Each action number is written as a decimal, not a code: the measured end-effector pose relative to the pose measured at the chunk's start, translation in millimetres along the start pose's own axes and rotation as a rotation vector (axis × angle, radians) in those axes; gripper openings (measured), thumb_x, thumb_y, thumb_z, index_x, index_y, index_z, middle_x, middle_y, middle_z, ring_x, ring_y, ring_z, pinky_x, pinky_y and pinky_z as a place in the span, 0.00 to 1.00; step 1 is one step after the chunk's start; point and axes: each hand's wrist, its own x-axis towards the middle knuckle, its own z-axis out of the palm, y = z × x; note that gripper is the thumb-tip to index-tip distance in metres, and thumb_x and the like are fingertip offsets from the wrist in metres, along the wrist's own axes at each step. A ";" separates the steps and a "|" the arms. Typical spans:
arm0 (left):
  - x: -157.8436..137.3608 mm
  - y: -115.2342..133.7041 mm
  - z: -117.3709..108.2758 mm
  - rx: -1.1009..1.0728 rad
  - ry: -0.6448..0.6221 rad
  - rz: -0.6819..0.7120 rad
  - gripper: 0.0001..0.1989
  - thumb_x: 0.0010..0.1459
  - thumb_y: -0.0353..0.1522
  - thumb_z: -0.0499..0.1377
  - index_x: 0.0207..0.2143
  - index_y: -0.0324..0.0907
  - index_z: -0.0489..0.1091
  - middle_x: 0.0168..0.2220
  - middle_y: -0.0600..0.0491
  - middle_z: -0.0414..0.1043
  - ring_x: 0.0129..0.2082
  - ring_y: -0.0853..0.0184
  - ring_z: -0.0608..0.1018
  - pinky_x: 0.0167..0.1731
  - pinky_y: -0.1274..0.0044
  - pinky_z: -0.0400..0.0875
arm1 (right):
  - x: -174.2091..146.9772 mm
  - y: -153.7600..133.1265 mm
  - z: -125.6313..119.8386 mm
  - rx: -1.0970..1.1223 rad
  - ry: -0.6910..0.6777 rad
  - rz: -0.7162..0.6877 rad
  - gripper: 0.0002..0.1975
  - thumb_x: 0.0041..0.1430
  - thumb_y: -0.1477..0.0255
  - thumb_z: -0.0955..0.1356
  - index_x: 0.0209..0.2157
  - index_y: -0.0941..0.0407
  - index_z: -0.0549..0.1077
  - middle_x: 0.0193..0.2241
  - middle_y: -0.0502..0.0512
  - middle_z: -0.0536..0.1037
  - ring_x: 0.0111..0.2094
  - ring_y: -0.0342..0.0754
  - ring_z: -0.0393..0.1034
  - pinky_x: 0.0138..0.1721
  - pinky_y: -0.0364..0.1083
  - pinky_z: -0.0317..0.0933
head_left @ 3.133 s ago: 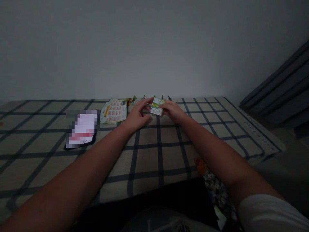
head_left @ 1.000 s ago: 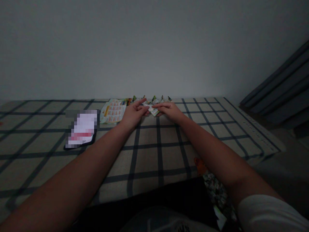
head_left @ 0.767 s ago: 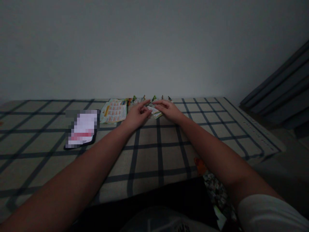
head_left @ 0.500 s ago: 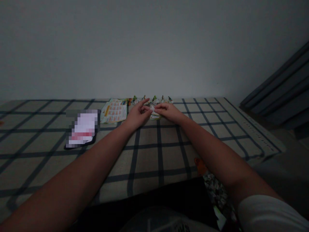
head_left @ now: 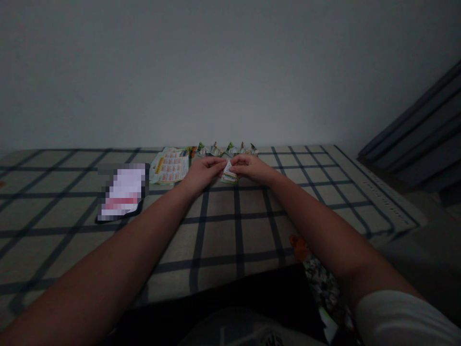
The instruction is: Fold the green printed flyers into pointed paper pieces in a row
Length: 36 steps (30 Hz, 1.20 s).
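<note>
A small piece of printed paper, folded to a point at the top (head_left: pixel 229 174), is held between my two hands just above the checked cloth. My left hand (head_left: pixel 204 172) pinches its left side with thumb and fingers. On the right side, my right hand (head_left: pixel 251 168) grips it the same way, fingertips near the upper point. Behind the hands stands a row of several small folded paper shapes (head_left: pixel 231 147) with pointed tops. The fingertips hide part of the paper's edges.
A stack of printed leaflets (head_left: pixel 172 166) lies left of my left hand. Farther left is a phone (head_left: pixel 124 190) with a blurred screen. The checked tablecloth (head_left: pixel 219 230) reaches back to a grey wall (head_left: pixel 230 72). Dark curtain folds (head_left: pixel 418 139) hang at the right.
My left hand's raised fingers have come down and closed on the paper. The paper has turned so its pointed, printed face shows more. The right hand has barely moved.
</note>
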 end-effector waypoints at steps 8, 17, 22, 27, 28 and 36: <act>-0.8 -0.2 -4.5 0.117 -0.022 0.067 0.26 0.47 0.51 0.71 0.40 0.40 0.85 0.35 0.47 0.83 0.32 0.65 0.77 0.35 0.74 0.70 | 0.6 5.6 0.7 0.007 -0.040 -0.001 0.14 0.49 0.68 0.77 0.33 0.57 0.72 0.27 0.47 0.75 0.30 0.42 0.70 0.33 0.41 0.65; -4.1 5.4 3.5 -0.046 -0.039 -0.033 0.28 0.47 0.53 0.71 0.40 0.41 0.82 0.33 0.50 0.81 0.29 0.68 0.75 0.29 0.77 0.69 | 6.0 3.6 3.1 0.056 0.055 -0.031 0.14 0.50 0.69 0.77 0.31 0.56 0.70 0.26 0.46 0.74 0.28 0.41 0.70 0.30 0.40 0.69; -7.3 10.0 5.6 0.003 -0.079 -0.078 0.25 0.46 0.51 0.73 0.35 0.39 0.80 0.27 0.52 0.76 0.24 0.72 0.71 0.23 0.80 0.64 | 6.9 8.1 0.9 0.124 0.047 -0.046 0.18 0.51 0.65 0.78 0.33 0.56 0.68 0.28 0.48 0.77 0.28 0.42 0.75 0.32 0.42 0.73; -5.6 8.2 3.9 -0.045 -0.083 -0.099 0.23 0.47 0.49 0.71 0.34 0.39 0.77 0.24 0.55 0.71 0.20 0.74 0.65 0.20 0.80 0.56 | 3.8 7.5 -2.2 0.161 0.101 -0.107 0.21 0.57 0.60 0.76 0.47 0.53 0.70 0.27 0.47 0.79 0.29 0.43 0.77 0.33 0.43 0.74; -5.2 7.7 3.4 -0.046 -0.084 -0.103 0.22 0.47 0.48 0.71 0.33 0.39 0.77 0.24 0.56 0.70 0.20 0.74 0.64 0.19 0.80 0.55 | 3.7 7.2 -3.2 0.147 0.104 -0.109 0.22 0.56 0.59 0.76 0.47 0.54 0.71 0.27 0.48 0.79 0.30 0.43 0.77 0.34 0.43 0.74; -4.5 5.4 3.3 -0.076 -0.082 -0.117 0.17 0.49 0.45 0.69 0.33 0.42 0.75 0.22 0.57 0.68 0.18 0.73 0.63 0.19 0.78 0.53 | 4.6 2.9 -6.9 0.102 0.124 -0.065 0.16 0.55 0.62 0.78 0.38 0.57 0.76 0.29 0.51 0.80 0.31 0.43 0.78 0.37 0.43 0.74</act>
